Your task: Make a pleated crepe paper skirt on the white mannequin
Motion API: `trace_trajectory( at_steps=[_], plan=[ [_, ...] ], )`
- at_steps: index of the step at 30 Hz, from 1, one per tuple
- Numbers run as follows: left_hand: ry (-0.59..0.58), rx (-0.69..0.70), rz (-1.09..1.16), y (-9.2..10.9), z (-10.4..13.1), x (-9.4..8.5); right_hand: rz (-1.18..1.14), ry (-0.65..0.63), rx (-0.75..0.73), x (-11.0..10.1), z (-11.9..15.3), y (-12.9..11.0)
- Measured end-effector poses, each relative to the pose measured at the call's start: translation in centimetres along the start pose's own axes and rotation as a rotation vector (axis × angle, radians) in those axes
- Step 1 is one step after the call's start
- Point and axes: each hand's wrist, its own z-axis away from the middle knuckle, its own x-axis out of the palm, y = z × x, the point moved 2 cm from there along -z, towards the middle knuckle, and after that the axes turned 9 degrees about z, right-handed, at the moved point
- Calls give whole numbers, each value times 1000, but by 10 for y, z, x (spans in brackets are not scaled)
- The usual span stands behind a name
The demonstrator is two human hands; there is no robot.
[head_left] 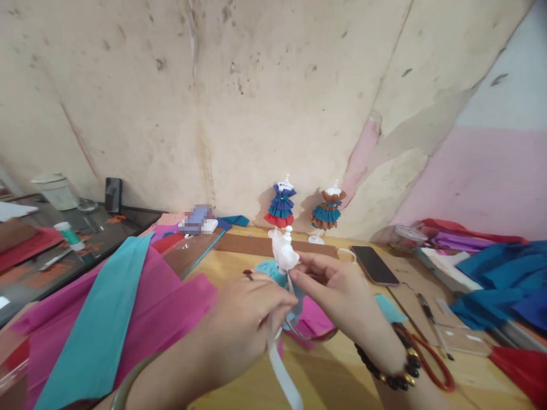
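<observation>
Form [284, 253] is sitting at 1 o'clock from left hand [252, 304], which is pinching limp, soft ribbon [280, 364]. Right hand [335, 279] is touching form's side, grip unclear. Form's looking light, stiff, slick, tippy; waist is seeming the best hold.

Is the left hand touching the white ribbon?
Touching: the head view shows the white ribbon pinched in the left hand, its tail trailing out below.
</observation>
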Motion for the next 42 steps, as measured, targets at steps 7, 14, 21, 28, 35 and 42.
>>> trace_trajectory(
  at_steps=[7,14,21,28,35,42],
  plan=[
    [77,-7,125,-20,-4,-26,32,10,-8,-1,-4,2],
    [240,-315,312,-34,-16,-1,-21,-6,21,5,1,-4],
    [281,-333,321,-26,-17,1,71,9,-84,6,3,-11],
    [309,-333,245,-41,-13,2,126,-93,-117,5,7,-13],
    [455,-247,454,-49,-12,-9,-26,-56,-20,9,13,-15],
    [542,-296,538,-52,-11,-15,-65,-105,-63,13,21,-32]
  ],
)
